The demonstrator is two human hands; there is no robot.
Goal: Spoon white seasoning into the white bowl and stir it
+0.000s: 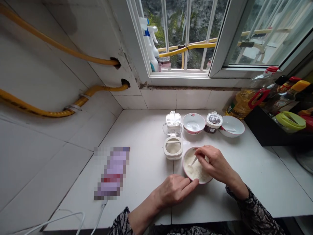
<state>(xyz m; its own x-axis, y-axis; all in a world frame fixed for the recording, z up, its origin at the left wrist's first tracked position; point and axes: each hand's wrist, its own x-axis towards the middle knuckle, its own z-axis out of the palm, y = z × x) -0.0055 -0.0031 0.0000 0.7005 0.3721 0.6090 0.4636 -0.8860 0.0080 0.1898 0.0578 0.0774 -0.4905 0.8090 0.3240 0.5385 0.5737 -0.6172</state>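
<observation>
A bowl (185,172) with a pinkish rim stands on the counter, filled with a white, grainy substance (199,173) that looks like flour or ground rice. Between the fingertips of my right hand (212,161) is a small white spoon (194,161), its tip dipped into the white stuff. My left hand (173,189) grips the bowl's near left edge, one digit stretched along the rim and the others curled. Just left of the bowl sits a small white container (173,156) with its clear hinged lid (172,129) flipped up and whitish contents inside.
Behind stand a white bowl (194,123), a lidded seasoning jar (213,123) and another bowl (236,126) holding a spoon. An oil bottle (241,98) and a black rack (262,133) of bottles occupy the right. A blurred purple phone-like object (113,173) with a white cable (100,213) lies left.
</observation>
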